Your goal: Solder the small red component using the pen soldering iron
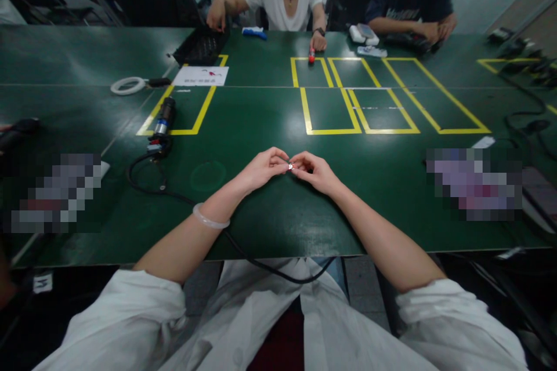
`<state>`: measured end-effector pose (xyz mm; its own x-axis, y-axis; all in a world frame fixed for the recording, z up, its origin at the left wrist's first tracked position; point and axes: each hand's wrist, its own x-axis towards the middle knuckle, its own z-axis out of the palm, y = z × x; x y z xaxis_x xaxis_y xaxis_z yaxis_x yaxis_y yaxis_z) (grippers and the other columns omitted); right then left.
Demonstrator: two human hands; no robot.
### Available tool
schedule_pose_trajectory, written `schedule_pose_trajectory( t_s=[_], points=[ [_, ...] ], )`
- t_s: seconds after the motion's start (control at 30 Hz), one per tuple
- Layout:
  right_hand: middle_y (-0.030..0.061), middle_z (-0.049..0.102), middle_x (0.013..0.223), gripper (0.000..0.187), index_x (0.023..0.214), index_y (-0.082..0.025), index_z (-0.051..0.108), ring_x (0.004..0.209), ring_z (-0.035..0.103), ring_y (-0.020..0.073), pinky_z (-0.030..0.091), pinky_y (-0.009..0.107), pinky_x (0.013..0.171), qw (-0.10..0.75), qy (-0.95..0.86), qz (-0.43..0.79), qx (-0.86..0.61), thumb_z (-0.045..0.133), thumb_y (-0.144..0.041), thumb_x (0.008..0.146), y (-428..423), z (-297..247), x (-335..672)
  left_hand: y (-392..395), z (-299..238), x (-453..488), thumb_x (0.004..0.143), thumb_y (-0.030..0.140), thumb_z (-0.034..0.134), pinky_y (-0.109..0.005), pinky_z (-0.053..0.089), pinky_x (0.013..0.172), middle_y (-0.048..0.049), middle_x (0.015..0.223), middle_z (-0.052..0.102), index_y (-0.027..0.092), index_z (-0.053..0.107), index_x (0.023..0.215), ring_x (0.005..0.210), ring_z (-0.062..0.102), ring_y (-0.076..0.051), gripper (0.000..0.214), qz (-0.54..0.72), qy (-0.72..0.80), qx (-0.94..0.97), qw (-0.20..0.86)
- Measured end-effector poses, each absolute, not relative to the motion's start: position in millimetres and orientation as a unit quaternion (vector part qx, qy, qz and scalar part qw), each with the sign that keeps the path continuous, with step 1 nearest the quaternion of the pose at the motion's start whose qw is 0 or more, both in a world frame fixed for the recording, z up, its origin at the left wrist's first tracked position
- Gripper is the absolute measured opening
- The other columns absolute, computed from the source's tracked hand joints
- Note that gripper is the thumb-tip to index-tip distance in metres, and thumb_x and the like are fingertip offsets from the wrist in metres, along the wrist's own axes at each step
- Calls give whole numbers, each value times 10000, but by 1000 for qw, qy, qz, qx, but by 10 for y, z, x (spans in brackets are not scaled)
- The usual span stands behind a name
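Small shiny piece (290, 167) is sitting between fingertips of left hand (264, 169) and right hand (317, 171) in head view, over near middle of green table (252, 104). Both hands are pinching, thumbs and fingers almost together on piece, its shape too small to tell. Black tool (165, 113) is lying left, beside yellow tape (204, 110). Far side, co-worker's hand (319, 42) is touching red object (311, 56).
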<state>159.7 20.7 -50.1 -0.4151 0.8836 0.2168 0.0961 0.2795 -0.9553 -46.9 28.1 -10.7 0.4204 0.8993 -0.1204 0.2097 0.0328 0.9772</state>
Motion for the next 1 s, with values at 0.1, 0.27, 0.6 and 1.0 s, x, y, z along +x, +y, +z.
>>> schedule_pose_trajectory(
  t_s=[0.1,0.27,0.6,1.0],
  points=[
    [2,630,824,307,1004,-194,622,670,548,111,461,250,632,416,-680,489,-353,711,-438,839,200,-497,1587,286,-139,-477,828,388,674,-280,473,742,-41,828,675,132,598,1040,752,623,-136,341,309,450,612,572],
    [17,659,862,312,1015,-203,616,694,574,124,476,261,641,423,-675,493,-351,715,-435,831,202,-496,1589,311,-216,-488,884,434,604,-264,467,708,-65,869,675,125,639,1007,732,606,-124,334,306,447,607,581],
    [16,680,861,291,1043,-198,616,695,593,119,472,258,645,424,-682,486,-346,704,-397,849,216,-533,1602,255,-194,-443,788,410,729,-281,479,727,-66,870,680,115,630,960,745,603,-128,355,311,424,622,580],
    [3,631,801,371,921,-185,610,637,571,108,470,258,608,432,-655,500,-367,705,-532,831,209,-452,1599,198,-140,-431,818,349,693,-269,466,724,-44,892,663,138,633,986,762,601,-130,276,329,413,707,470]
  ],
)
